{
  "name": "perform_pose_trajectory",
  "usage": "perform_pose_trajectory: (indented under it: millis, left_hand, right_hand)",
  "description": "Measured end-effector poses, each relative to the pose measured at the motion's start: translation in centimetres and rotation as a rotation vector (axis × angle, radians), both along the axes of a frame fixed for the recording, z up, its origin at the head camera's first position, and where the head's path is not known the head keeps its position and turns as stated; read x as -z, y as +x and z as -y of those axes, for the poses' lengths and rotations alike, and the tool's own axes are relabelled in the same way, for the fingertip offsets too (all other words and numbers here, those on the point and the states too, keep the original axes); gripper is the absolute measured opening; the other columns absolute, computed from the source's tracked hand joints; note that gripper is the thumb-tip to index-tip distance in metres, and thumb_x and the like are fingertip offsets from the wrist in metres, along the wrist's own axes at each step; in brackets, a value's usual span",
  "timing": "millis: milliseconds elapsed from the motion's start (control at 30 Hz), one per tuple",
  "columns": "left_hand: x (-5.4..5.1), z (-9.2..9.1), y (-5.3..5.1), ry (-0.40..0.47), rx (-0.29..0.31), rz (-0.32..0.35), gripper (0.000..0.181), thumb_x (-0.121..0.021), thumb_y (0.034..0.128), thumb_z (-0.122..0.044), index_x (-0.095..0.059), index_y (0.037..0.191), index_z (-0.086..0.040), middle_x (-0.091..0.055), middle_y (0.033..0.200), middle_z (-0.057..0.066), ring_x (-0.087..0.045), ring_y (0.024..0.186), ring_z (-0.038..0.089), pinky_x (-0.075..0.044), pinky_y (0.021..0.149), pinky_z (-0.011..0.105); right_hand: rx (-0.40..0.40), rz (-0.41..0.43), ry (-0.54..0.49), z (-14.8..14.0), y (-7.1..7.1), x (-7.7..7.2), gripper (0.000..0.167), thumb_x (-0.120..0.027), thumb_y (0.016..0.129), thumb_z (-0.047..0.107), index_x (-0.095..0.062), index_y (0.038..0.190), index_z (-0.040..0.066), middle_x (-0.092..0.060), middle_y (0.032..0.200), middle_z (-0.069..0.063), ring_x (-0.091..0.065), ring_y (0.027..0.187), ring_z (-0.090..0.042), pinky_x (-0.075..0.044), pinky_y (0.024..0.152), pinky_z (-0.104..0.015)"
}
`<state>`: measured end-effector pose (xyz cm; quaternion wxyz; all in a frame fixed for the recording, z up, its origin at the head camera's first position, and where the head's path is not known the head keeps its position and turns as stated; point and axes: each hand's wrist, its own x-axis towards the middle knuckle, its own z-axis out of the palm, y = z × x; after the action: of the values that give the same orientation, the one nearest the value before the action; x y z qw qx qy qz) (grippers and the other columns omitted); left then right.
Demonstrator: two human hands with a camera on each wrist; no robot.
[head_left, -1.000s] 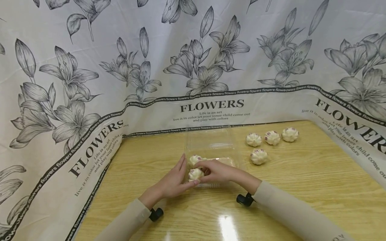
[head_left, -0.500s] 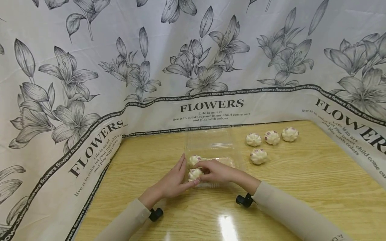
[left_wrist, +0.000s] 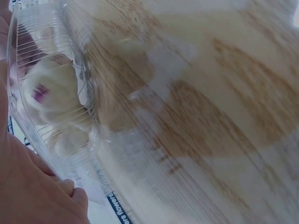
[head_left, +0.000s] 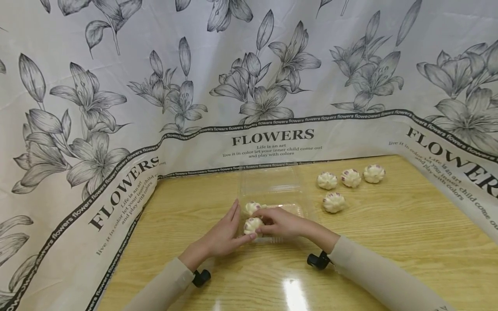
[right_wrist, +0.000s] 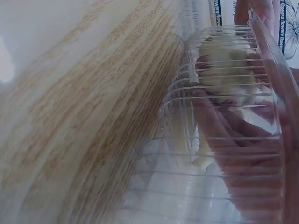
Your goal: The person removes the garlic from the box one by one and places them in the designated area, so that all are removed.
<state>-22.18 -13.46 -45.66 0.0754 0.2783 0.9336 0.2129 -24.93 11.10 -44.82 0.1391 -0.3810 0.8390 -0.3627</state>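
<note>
A clear plastic clamshell box (head_left: pixel 278 239) lies unfolded on the table, its lid (head_left: pixel 270 178) laid back toward the curtain. Two white garlic bulbs with purple marks sit along its left side: a front bulb (head_left: pixel 253 226) and one behind it (head_left: pixel 253 207). My right hand (head_left: pixel 282 222) reaches into the box and grips the front bulb between thumb and fingers; through the ribbed wall in the right wrist view, fingers (right_wrist: pixel 212 114) show around that bulb (right_wrist: pixel 226 70). My left hand (head_left: pixel 221 235) rests against the box's left edge, fingers extended, thumb at the front corner.
Several more garlic bulbs lie right of the box: one nearer (head_left: pixel 333 202) and a row behind, including a middle bulb (head_left: pixel 351 178). A flower-printed curtain (head_left: pixel 272 147) borders the wooden table (head_left: pixel 186 203) at the back and sides.
The right hand and wrist have shifted very slightly to the right, and the front bulb sits a touch further right. The left hand stays in place against the box.
</note>
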Motion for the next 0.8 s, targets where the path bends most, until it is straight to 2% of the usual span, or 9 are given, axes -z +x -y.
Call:
perform_pose_trajectory:
  millis: [67,300,433,800]
  left_hand:
    - [0.1,0.0,0.0,-0.004,0.002,-0.004,0.109,-0.044,0.0972,-0.074,-0.001,0.162,0.002,0.008,0.17,0.019,-0.02,0.153,0.038,-0.03,0.122,0.049]
    - [0.1,-0.1,-0.1,0.002,-0.005,0.001,0.111,-0.044,0.0961,-0.076,-0.001,0.162,0.002,0.007,0.17,0.02,-0.017,0.154,0.037,-0.027,0.123,0.048]
    - [0.0,-0.2,0.0,0.001,-0.01,0.007,0.111,-0.043,0.0958,-0.077,-0.002,0.162,0.002,0.007,0.171,0.019,-0.018,0.154,0.037,-0.029,0.122,0.049]
    - [-0.2,-0.3,0.1,-0.006,-0.013,0.014,0.107,-0.049,0.0987,-0.069,0.001,0.162,0.001,0.006,0.171,0.019,-0.016,0.154,0.035,-0.027,0.123,0.048]
  right_hand:
    - [0.006,0.009,-0.006,-0.2,0.1,0.0,0.046,-0.068,0.101,0.021,-0.057,0.141,0.001,-0.067,0.129,-0.013,-0.069,0.109,-0.024,-0.057,0.095,-0.034]
    - [0.004,0.042,-0.047,-1.1,0.3,-0.6,0.044,-0.067,0.101,0.021,-0.057,0.141,0.004,-0.072,0.117,-0.009,-0.071,0.107,-0.025,-0.057,0.095,-0.036]
    - [0.014,0.037,-0.054,-1.9,0.3,-0.9,0.049,-0.066,0.102,0.023,-0.054,0.144,0.001,-0.069,0.127,-0.016,-0.069,0.111,-0.03,-0.056,0.099,-0.044]
    - [0.06,0.006,-0.042,-4.4,0.7,-1.8,0.052,-0.065,0.103,0.026,-0.052,0.145,-0.001,-0.064,0.133,-0.023,-0.066,0.117,-0.039,-0.054,0.1,-0.054]
